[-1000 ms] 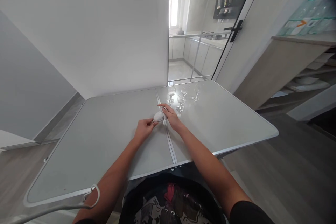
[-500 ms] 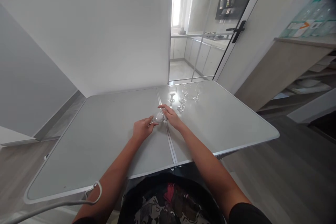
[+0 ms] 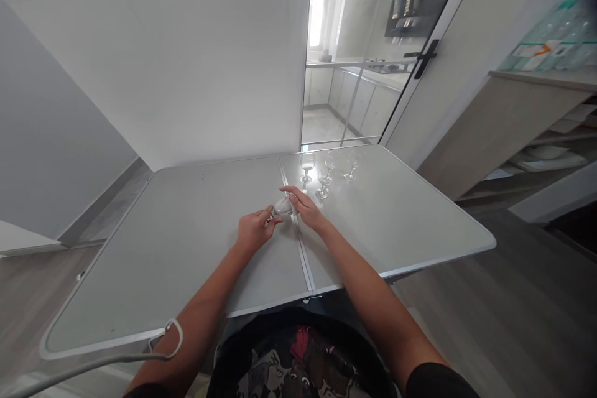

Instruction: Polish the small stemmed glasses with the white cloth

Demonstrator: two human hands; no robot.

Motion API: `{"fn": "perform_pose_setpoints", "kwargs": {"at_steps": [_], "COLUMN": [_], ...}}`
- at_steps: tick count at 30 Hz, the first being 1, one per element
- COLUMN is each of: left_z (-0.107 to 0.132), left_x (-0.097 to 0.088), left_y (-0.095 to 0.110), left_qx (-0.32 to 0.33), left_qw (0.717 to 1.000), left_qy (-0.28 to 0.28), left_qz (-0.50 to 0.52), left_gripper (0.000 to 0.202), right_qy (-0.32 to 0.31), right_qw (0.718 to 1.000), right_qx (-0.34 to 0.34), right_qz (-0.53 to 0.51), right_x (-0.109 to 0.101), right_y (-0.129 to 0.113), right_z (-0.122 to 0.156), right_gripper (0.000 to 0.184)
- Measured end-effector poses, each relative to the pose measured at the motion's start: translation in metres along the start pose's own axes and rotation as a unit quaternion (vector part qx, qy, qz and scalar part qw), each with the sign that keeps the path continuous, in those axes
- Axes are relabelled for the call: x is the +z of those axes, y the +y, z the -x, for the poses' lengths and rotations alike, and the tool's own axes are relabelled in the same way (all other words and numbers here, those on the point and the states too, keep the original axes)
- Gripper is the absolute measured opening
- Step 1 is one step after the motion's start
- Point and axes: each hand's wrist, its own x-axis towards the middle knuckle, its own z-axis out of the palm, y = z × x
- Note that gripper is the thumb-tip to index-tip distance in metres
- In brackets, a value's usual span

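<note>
A clear stemmed glass [image 3: 282,206] lies tilted sideways between my two hands, just above the table. My left hand [image 3: 255,229] pinches its stem end with thumb and fingers. At the mouth end, my right hand [image 3: 306,208] curls its fingers round the rim. Something whitish shows in the bowl and by the right fingers; I cannot tell if it is a cloth or tissue. Beyond my right hand, several similar glasses stand upright on the table, among them a near glass [image 3: 322,184] and a left glass [image 3: 306,166].
The pale folding table [image 3: 177,242] has a metal seam [image 3: 302,252] across its middle. A grey cable [image 3: 116,359] loops by its near left edge. Behind stand a white wall and a glass door [image 3: 354,87]. Plastic bottles [image 3: 545,46] sit on a shelf unit at right.
The held glass has turned slightly between my hands. Both hands keep nearly the same place, and the standing glasses have not moved on the table.
</note>
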Motion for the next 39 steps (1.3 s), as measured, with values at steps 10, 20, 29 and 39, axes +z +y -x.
{"fn": "perform_pose_setpoints", "kwargs": {"at_steps": [10,20,29,39], "left_z": [0.000,0.002,0.001,0.003], "left_x": [-0.004,-0.002,-0.001,0.004], "left_y": [0.006,0.007,0.007,0.008], "left_qx": [0.002,-0.009,-0.013,-0.010], "left_qw": [1.000,1.000,1.000,1.000], "left_qy": [-0.001,-0.013,0.003,0.001], "left_qz": [0.003,-0.007,-0.024,-0.022], "left_gripper": [0.042,0.039,0.039,0.038], "right_qy": [0.010,-0.048,-0.035,-0.078], "right_qw": [1.000,0.998,0.999,0.995], "right_qx": [-0.003,0.019,0.020,0.037], "right_qz": [-0.028,-0.035,-0.021,-0.046], "right_x": [-0.001,-0.009,-0.004,-0.010], "right_y": [-0.003,-0.010,-0.012,-0.013], "right_z": [0.002,0.004,0.005,0.005], "right_gripper": [0.049,0.055,0.055,0.058]}}
